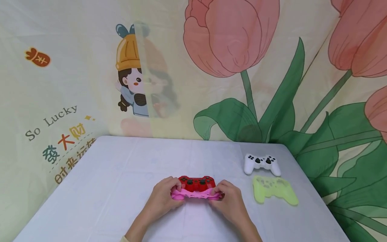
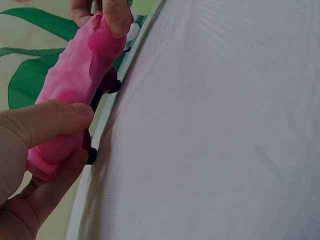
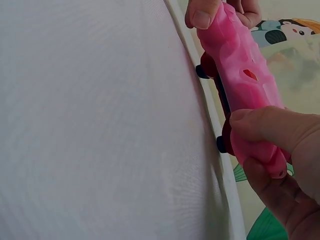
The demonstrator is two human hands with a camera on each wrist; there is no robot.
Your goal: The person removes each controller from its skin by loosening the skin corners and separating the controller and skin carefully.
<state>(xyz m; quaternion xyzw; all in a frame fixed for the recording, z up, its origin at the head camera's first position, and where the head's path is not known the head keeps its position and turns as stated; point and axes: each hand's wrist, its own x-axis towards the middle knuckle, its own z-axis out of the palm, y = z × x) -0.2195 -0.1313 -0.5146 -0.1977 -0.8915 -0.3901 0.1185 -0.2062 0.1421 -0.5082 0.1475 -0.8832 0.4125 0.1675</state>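
A red game controller [image 1: 197, 184] is at the middle front of the table, partly inside a pink silicone controller cover [image 1: 195, 194]. My left hand [image 1: 162, 196] pinches the left end of the cover between thumb and fingers. At the opposite end, my right hand [image 1: 230, 200] grips it the same way. Both wrist views show the soft pink cover [image 2: 75, 70] stretched and wrinkled around the controller's lower side. Black thumbsticks and a strip of red stick out beside its edge. The controller's grips are hidden by the cover and my fingers.
To the right, a white game controller [image 1: 262, 164] lies near the table's far right corner. A pale green controller cover [image 1: 274, 191] lies flat just in front of it. The white-covered table [image 1: 127, 168] ends at a printed cloth backdrop [image 1: 169, 127].
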